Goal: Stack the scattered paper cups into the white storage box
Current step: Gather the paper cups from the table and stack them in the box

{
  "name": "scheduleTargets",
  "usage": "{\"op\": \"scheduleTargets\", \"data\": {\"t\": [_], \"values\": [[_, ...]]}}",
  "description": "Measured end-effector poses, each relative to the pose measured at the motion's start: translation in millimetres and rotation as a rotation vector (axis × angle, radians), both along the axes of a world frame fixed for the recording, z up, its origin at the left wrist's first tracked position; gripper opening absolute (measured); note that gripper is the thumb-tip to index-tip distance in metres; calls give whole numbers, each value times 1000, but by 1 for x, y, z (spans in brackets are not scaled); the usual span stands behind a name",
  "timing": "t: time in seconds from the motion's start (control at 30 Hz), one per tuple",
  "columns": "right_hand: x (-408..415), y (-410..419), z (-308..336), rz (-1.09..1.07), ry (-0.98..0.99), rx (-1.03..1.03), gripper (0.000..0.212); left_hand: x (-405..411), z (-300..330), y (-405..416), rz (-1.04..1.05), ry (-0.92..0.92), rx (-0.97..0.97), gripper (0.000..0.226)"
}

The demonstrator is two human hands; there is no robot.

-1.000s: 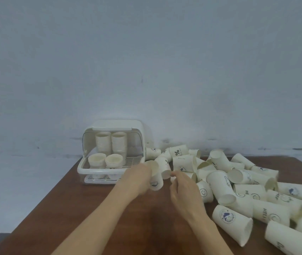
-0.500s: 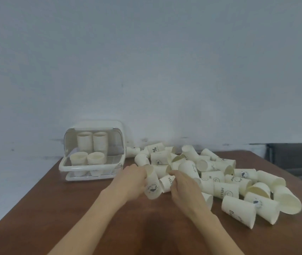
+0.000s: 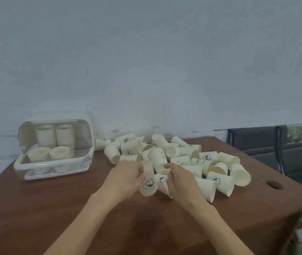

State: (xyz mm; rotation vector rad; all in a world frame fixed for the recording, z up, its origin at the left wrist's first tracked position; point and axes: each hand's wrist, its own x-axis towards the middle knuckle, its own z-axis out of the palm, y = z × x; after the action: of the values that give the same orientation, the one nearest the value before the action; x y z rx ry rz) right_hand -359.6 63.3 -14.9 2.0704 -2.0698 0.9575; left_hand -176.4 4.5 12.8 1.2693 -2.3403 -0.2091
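Several white paper cups (image 3: 183, 155) lie scattered on their sides across the middle of a brown table (image 3: 36, 203). My left hand (image 3: 126, 175) grips one printed paper cup (image 3: 148, 179), held bottom toward me. My right hand (image 3: 181, 178) holds a second paper cup (image 3: 162, 182) right beside the first, the two cups touching. The white storage box (image 3: 52, 164) stands at the far left with its clear lid raised; inside it are two tall stacks of cups (image 3: 54, 135) at the back and two short ones at the front.
A grey wall runs behind the table. Dark metal chairs (image 3: 284, 148) stand to the right of the table. A round cable hole (image 3: 273, 184) sits near the table's right edge. Bare tabletop stretches in front of the box and under my forearms.
The view has swung right, so the box and pile shifted left in frame. My right hand has closed on a second cup, now beside the cup in my left hand.
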Motion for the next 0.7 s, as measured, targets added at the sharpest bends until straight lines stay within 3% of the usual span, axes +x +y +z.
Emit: {"op": "scheduleTargets", "data": {"t": [0.37,0.53,0.7], "values": [[-48,34,-15,-193,-74,-26,36,-47,-14,11,-154,154,89,11],[-64,50,-28,-456,-151,-18,30,-67,-21,18,-188,143,88,7],[-71,56,-38,-639,-182,131,25,-79,-26,22,-222,138,86,7]]}}
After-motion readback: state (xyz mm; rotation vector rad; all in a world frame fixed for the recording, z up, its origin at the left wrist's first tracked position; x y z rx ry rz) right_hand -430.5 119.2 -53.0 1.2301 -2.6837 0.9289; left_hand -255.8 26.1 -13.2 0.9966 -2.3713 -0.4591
